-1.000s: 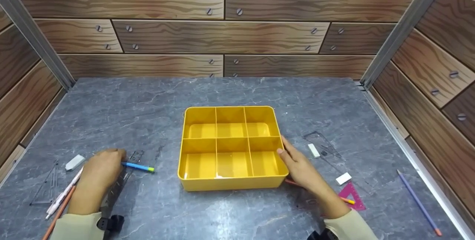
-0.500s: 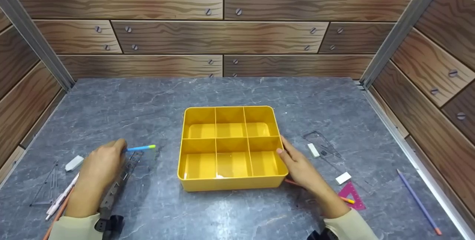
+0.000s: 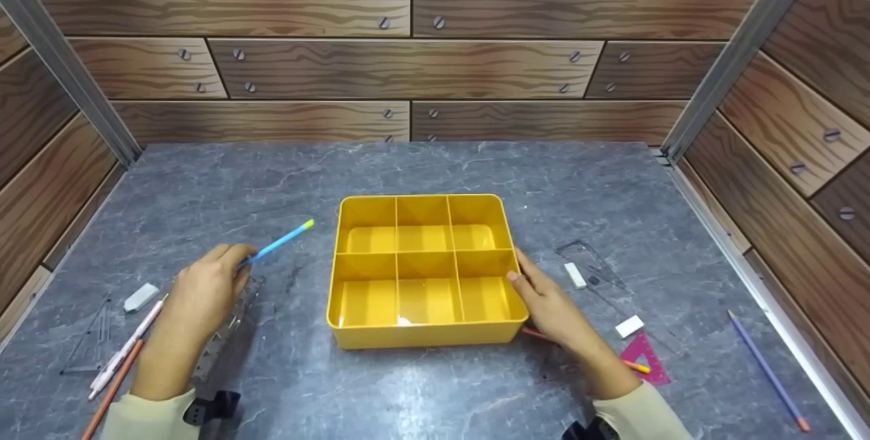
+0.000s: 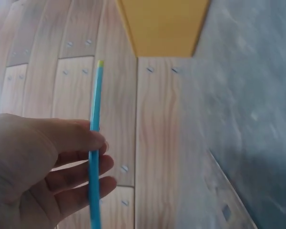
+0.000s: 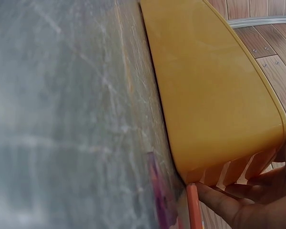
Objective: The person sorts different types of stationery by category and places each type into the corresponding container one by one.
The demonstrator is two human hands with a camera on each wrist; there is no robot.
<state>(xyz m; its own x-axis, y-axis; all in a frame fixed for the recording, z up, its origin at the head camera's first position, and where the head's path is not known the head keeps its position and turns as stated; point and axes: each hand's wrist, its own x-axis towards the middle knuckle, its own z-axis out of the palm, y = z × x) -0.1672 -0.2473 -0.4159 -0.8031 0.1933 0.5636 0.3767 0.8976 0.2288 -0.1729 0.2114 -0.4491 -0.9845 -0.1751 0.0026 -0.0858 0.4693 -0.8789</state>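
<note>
In the left wrist view, my left hand pinches a blue pencil with a yellow-green end between thumb and fingers. In the head view this pencil slants up to the right, above the table and left of the yellow compartment box. The box has six-way dividers and nothing in its sections. My right hand holds the box's right wall, thumb over the rim and fingers along the outside. An orange pencil lies close under those fingers. Beneath the left hand lies a clear ruler.
At left lie a white eraser, a clear set square, a white pen and an orange-brown pencil. At right are two white erasers, a clear set square, a pink set square and a purple pencil.
My left hand has lifted the blue pencil off the table, carrying it up and to the right, and its yellow-green end now points higher. The right hand and box have stayed put.
</note>
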